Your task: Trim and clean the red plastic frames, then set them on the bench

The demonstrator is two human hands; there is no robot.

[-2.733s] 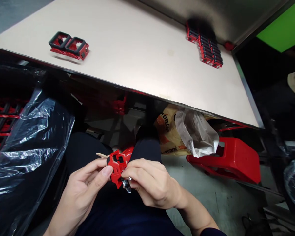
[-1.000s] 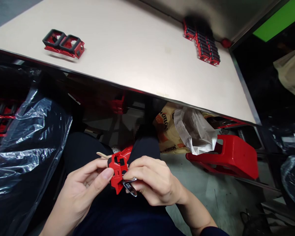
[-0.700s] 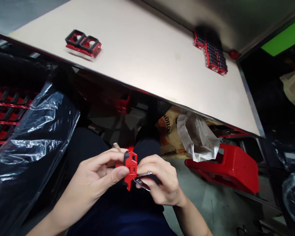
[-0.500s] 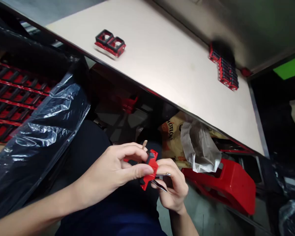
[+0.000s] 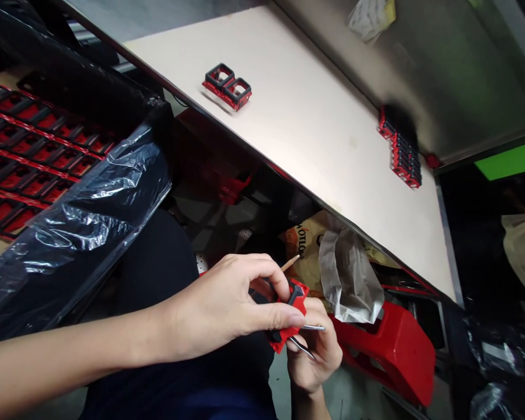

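So I had a small red frame (image 5: 301,296) with black edging just below and right of the middle of the frame, up over my lap. My left hand (image 5: 227,300) was clamped on it, thumb flat on the near side and a finger hooked over the top. A thin wooden stick (image 5: 290,262) poked out past those fingers. My right hand (image 5: 317,356) was closed around a shiny metal clipper (image 5: 304,348), its two arms spread apart right up against the frame. The biting end was hidden, so honestly I can't tell if it was on the plastic or just beside it.

I'd call this the trimming step, going by the tool. To my mind the next move called for a steady left pinch and a tilt showing the spot, then a light squeeze, so the edge didn't get nicked.

Two joined-up frames (image 5: 226,87) sat on the table (image 5: 315,151) at upper centre, with a neat block of frames (image 5: 405,158) at upper right. More rows of frames (image 5: 30,154) filled the left edge, beside some black plastic (image 5: 100,201).
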